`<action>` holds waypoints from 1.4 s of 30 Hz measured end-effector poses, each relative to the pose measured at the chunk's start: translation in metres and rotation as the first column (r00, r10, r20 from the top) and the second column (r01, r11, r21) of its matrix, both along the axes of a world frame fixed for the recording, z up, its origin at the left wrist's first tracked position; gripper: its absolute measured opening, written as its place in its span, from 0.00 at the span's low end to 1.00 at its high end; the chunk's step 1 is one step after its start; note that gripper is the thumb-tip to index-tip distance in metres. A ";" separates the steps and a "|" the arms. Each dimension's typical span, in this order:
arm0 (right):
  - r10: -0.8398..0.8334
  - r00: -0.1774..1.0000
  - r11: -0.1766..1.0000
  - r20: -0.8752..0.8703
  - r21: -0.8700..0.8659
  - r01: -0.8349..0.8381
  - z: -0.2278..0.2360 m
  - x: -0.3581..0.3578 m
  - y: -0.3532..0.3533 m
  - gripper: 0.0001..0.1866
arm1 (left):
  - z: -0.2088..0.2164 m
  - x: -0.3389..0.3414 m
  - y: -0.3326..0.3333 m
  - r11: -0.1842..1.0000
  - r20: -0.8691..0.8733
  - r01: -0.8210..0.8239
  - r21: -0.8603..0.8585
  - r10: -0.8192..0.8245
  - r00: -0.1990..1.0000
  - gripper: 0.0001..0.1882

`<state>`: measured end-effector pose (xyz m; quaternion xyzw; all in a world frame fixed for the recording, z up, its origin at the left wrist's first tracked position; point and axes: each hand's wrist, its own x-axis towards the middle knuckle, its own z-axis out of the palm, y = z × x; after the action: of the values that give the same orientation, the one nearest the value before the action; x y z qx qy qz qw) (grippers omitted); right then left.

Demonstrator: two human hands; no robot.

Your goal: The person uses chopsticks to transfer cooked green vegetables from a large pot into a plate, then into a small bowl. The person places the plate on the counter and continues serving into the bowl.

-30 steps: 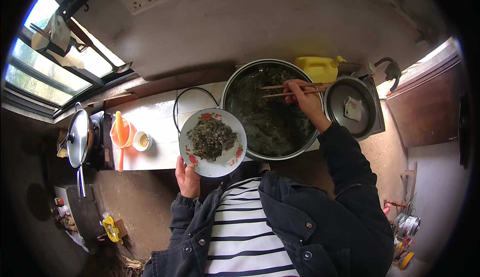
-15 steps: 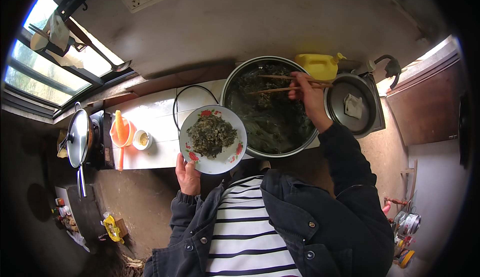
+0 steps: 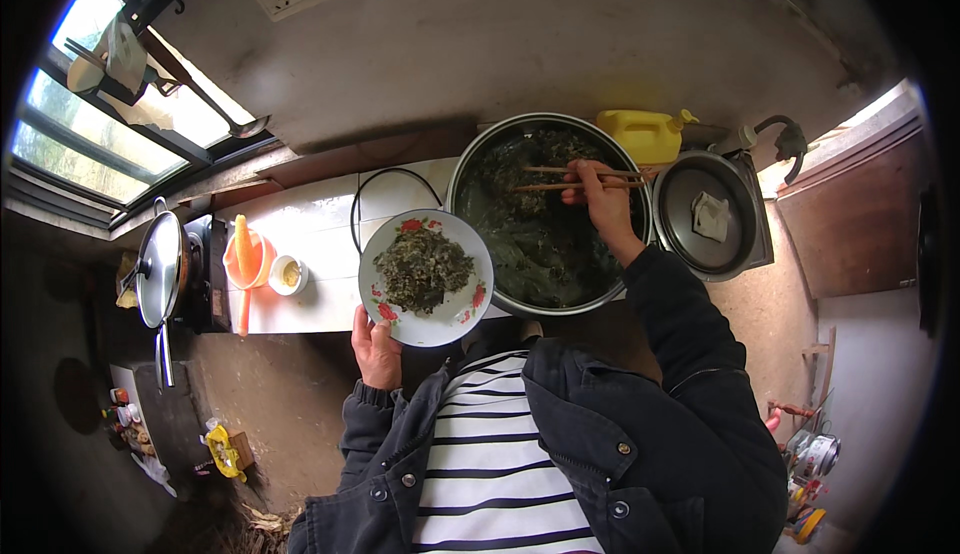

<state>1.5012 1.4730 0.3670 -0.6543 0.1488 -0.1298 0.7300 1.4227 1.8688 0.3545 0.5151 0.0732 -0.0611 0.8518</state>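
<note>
My left hand [image 3: 377, 352] grips the near-left rim of a white plate [image 3: 440, 329] with red flowers, held in front of me. A heap of dark green chopped greens [image 3: 424, 271] lies on the plate. My right hand [image 3: 602, 204] is closed around a pair of wooden chopsticks [image 3: 560, 170], over a large round metal pot [image 3: 452, 182]. Dark leafy greens [image 3: 545, 264] fill the pot, with a chopped clump near the chopstick tips. Whether the tips pinch any of it is too unclear to see.
Right of the pot stand a yellow jug [image 3: 640, 136] and a metal basin [image 3: 690, 254] with a pale cloth [image 3: 710, 215] in it. On the white-tiled counter [image 3: 325, 299] are an orange dipper [image 3: 250, 264], a small white cup [image 3: 288, 275] and, farther left, a lidded pan [image 3: 160, 264].
The chopsticks in my right hand have come closer together and shifted slightly within the pot. My left hand still holds the plate in about the same place.
</note>
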 end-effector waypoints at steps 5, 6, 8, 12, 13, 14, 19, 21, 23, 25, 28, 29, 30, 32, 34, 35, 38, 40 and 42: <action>0.005 1.000 1.000 -0.015 0.026 -0.004 0.001 -0.007 0.001 0.17 | 0.002 0.000 -0.002 1.000 -0.011 -0.012 -0.011 0.012 1.000 0.20; 0.007 1.000 0.999 -0.013 0.041 -0.007 0.001 -0.008 0.001 0.17 | 0.003 0.001 -0.002 1.000 0.001 -0.005 -0.031 0.005 1.000 0.20; 0.032 0.999 0.998 -0.018 0.050 -0.031 0.001 -0.011 0.002 0.17 | 0.003 0.001 -0.002 1.000 -0.022 -0.014 -0.008 0.014 1.000 0.20; 0.036 0.996 0.995 -0.078 0.096 -0.029 0.006 -0.021 -0.001 0.17 | 0.003 0.003 -0.002 1.000 -0.013 0.003 0.015 -0.003 1.000 0.19; 0.034 0.995 0.994 -0.092 0.109 -0.024 0.007 -0.024 -0.002 0.17 | 0.004 0.003 -0.002 0.999 -0.024 -0.001 0.038 0.002 1.000 0.19; 0.031 0.994 0.992 -0.105 0.122 -0.018 0.009 -0.028 -0.003 0.17 | 0.003 0.003 -0.003 0.999 -0.030 -0.004 0.047 0.005 1.000 0.19; -0.025 0.991 0.974 -0.131 0.222 0.054 0.017 -0.049 -0.011 0.16 | 0.005 0.005 -0.004 0.998 -0.046 0.000 0.068 0.003 0.999 0.17; -0.058 0.991 0.965 -0.124 0.247 0.088 0.022 -0.058 -0.014 0.16 | 0.006 0.007 -0.005 0.996 -0.042 0.014 0.090 -0.010 0.999 0.16; -0.088 0.988 0.951 -0.123 0.283 0.120 0.030 -0.065 -0.018 0.16 | 0.006 0.007 -0.009 0.997 -0.052 0.001 0.071 0.002 0.999 0.16; -0.119 0.988 0.942 -0.099 0.303 0.144 0.040 -0.073 -0.020 0.15 | 0.006 0.009 -0.011 0.998 -0.053 0.009 0.063 -0.006 0.999 0.16; -0.163 0.986 0.937 -0.044 0.306 0.169 0.062 -0.088 -0.016 0.15 | 0.005 0.012 -0.011 0.995 -0.027 0.053 0.083 -0.051 0.998 0.16; -0.135 0.991 0.943 0.004 0.307 0.127 0.071 -0.091 -0.017 0.15 | 0.005 0.014 -0.015 0.997 -0.050 0.056 0.059 -0.053 0.997 0.16; -0.124 0.992 0.947 0.038 0.302 0.107 0.081 -0.097 -0.013 0.15 | 0.004 0.014 -0.016 0.996 -0.057 0.056 0.063 -0.052 0.997 0.16; -0.120 0.990 0.953 0.080 0.288 0.092 0.101 -0.107 -0.001 0.15 | 0.005 0.015 -0.017 0.995 -0.059 0.074 0.062 -0.070 0.996 0.16; -0.067 0.993 0.964 0.100 0.264 0.039 0.117 -0.116 0.013 0.15 | 0.007 0.018 -0.020 0.993 -0.049 0.109 0.052 -0.107 0.993 0.16; -0.048 0.993 0.967 0.111 0.255 0.019 0.122 -0.121 0.022 0.16 | 0.007 0.019 -0.023 0.991 -0.060 0.122 0.052 -0.119 0.991 0.16; 0.051 0.995 0.981 0.080 0.181 -0.064 0.125 -0.130 0.046 0.16 | 0.012 0.024 -0.030 0.982 -0.045 0.177 0.059 -0.174 0.984 0.16; 0.119 0.992 0.991 0.032 0.054 -0.120 0.122 -0.128 0.049 0.16 | 0.013 0.028 -0.043 0.979 -0.057 0.195 0.067 -0.191 0.980 0.16; 0.188 0.982 0.982 0.025 -0.014 -0.188 0.119 -0.124 0.048 0.16 | 0.014 0.029 -0.054 0.975 -0.045 0.218 0.054 -0.215 0.975 0.16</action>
<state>1.3769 1.5211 0.4858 -0.6679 0.0761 -0.0695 0.7371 1.4521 1.8147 0.3688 0.5436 0.0351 -0.1614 0.8229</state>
